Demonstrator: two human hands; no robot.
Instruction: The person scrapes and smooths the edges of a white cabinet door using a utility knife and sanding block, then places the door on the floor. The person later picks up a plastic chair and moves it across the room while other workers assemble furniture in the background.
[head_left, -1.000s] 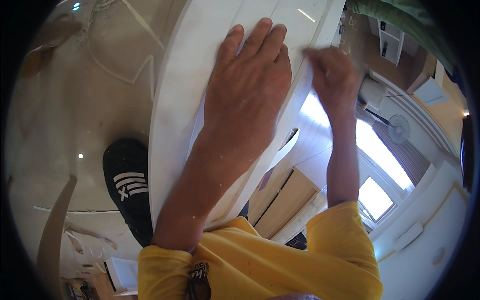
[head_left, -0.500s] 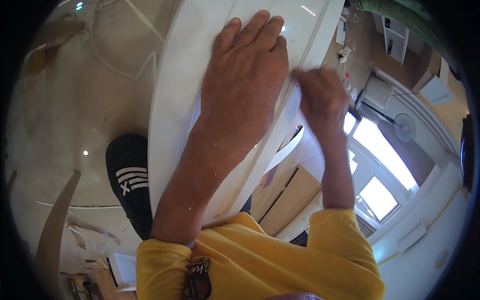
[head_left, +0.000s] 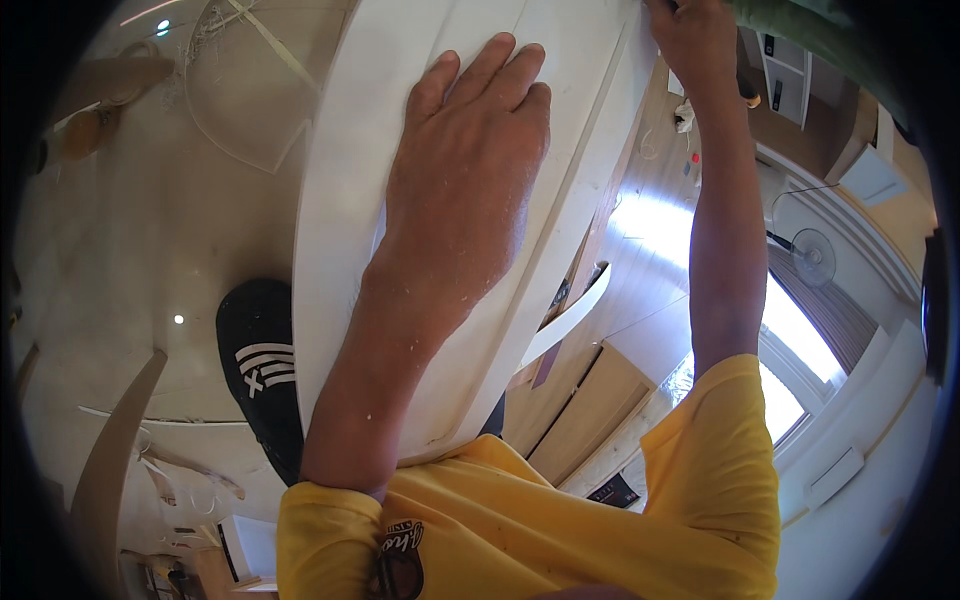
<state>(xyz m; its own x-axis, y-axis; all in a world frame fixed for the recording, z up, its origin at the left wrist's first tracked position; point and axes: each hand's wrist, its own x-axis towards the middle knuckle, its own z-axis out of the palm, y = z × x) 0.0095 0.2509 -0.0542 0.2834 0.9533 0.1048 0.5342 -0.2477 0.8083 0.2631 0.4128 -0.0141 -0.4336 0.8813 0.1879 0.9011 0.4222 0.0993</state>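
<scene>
A long white panel [head_left: 335, 215] with grooves running along it lies in front of me, its near end against my yellow shirt. My left hand [head_left: 462, 185] rests flat on its face, fingers stretched toward the far end and slightly apart. Pale specks of dust dot that hand and forearm. Out at the far right edge of the panel is my right hand [head_left: 697, 45], arm extended, fingers curled by the edge. Whatever those fingers grip, if anything, is hidden at the top of the picture.
A black shoe [head_left: 262, 365] shows left of the panel. A curved white strip [head_left: 572, 318] hangs at the panel's right side. Thin trimmings [head_left: 268, 45] lie on the floor at upper left. A fan [head_left: 812, 255] stands at right, and green cloth [head_left: 815, 35] crosses the upper right.
My right hand has slid away from me along the panel's right edge, from its middle to the far end. My left hand has shifted slightly left and stays flat.
</scene>
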